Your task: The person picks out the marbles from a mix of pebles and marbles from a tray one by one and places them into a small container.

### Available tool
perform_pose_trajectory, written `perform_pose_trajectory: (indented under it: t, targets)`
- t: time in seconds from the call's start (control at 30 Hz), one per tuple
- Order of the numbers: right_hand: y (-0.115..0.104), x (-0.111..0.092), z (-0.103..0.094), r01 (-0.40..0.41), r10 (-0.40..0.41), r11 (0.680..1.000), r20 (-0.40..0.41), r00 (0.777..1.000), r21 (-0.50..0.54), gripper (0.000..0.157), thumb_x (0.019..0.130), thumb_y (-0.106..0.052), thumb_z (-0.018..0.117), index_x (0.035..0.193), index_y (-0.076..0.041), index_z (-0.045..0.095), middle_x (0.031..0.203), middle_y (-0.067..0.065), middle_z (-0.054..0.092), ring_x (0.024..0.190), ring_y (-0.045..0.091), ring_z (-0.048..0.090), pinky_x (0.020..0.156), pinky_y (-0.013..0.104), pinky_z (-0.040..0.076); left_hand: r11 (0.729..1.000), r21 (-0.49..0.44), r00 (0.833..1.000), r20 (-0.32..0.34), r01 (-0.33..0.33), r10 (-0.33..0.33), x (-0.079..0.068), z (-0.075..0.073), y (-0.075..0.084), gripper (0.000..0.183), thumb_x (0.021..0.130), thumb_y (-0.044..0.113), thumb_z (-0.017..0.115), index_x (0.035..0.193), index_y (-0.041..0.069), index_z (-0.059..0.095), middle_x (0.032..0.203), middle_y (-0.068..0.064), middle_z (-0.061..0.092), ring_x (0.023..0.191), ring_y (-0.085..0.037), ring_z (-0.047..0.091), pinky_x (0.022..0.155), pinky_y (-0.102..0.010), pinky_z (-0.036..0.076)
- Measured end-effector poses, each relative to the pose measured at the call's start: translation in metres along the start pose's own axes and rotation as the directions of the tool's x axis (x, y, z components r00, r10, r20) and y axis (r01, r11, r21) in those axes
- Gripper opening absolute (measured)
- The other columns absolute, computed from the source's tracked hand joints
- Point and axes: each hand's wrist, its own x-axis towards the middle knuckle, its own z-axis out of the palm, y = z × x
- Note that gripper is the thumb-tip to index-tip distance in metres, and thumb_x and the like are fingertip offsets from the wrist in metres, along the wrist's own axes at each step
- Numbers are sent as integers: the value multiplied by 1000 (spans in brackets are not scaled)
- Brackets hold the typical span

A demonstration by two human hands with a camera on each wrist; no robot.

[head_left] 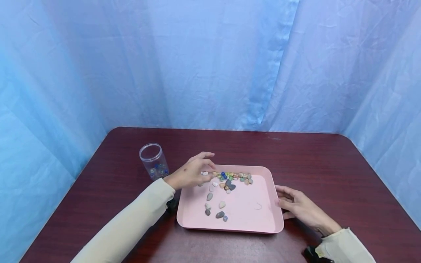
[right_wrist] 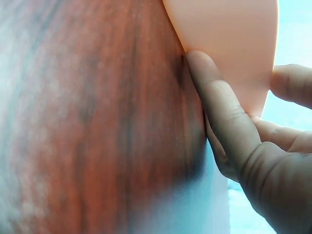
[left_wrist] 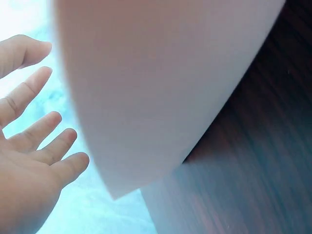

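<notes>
A shallow pink tray (head_left: 243, 219) lies on the table, with small pebbles (head_left: 219, 214) and blue and green glass marbles (head_left: 223, 175) grouped along its far side and left half. My left hand (head_left: 194, 171) hovers above the tray's far left corner. Its fingers are spread apart in the left wrist view, where nothing shows between them. At the tray's right edge, my right hand (head_left: 297, 206) holds the rim, thumb across it and other fingers against the outer wall. The right wrist view shows fingers (right_wrist: 222, 105) touching that wall.
Left of the tray stands a clear plastic jar (head_left: 152, 157), uncapped, with several marbles at its bottom. A thin pale strand (head_left: 258, 207) lies in the tray's right half. Blue curtains (head_left: 210, 73) hang beyond the dark wooden table (head_left: 329, 164).
</notes>
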Motion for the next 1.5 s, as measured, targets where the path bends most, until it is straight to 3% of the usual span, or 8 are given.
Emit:
perform_pose_trajectory:
  t: [0.43, 0.83, 1.13, 1.3, 1.5]
  targets:
    - [1, 1, -1, 11, -11, 1000, 8, 1000, 6, 66, 101, -5, 55, 146, 22, 16, 134, 41, 46, 114, 30, 60, 75, 45, 59, 997, 72, 999, 52, -20, 16, 5, 9, -1, 24, 89, 9, 74, 111, 2, 73, 148, -21, 43, 134, -39, 44, 105, -54, 40]
    - [2, 0, -2, 10, -10, 1000, 8, 1000, 3, 67, 101, -6, 55, 147, 22, 16, 135, 41, 46, 116, 32, 59, 75, 45, 59, 999, 42, 997, 66, 32, -34, 8, -6, 14, 25, 91, 11, 74, 115, 5, 72, 155, -14, 37, 139, -41, 37, 101, -50, 45]
    - [3, 1, -2, 6, -6, 1000, 11, 1000, -2, 67, 101, -6, 55, 147, 22, 15, 135, 41, 46, 116, 34, 59, 75, 45, 59, 999, 36, 996, 85, 22, -25, 14, -7, 21, 27, 91, 12, 73, 117, 6, 71, 157, -10, 34, 140, -38, 35, 102, -48, 43]
    - [3, 1, -2, 11, -11, 1000, 14, 1000, 2, 67, 101, -6, 55, 147, 22, 15, 134, 41, 47, 115, 33, 59, 75, 45, 59, 999, 23, 992, 120, 27, -30, 17, -2, 22, 26, 91, 12, 73, 116, 4, 72, 157, -10, 34, 142, -37, 32, 104, -47, 43]
    - [2, 1, -1, 4, -4, 1000, 12, 1000, 6, 67, 101, -5, 55, 147, 22, 15, 133, 40, 47, 114, 33, 60, 75, 45, 59, 996, 94, 992, 125, 5, -17, 22, 6, 21, 24, 90, 12, 76, 112, 5, 74, 154, -12, 38, 140, -34, 37, 110, -50, 36]
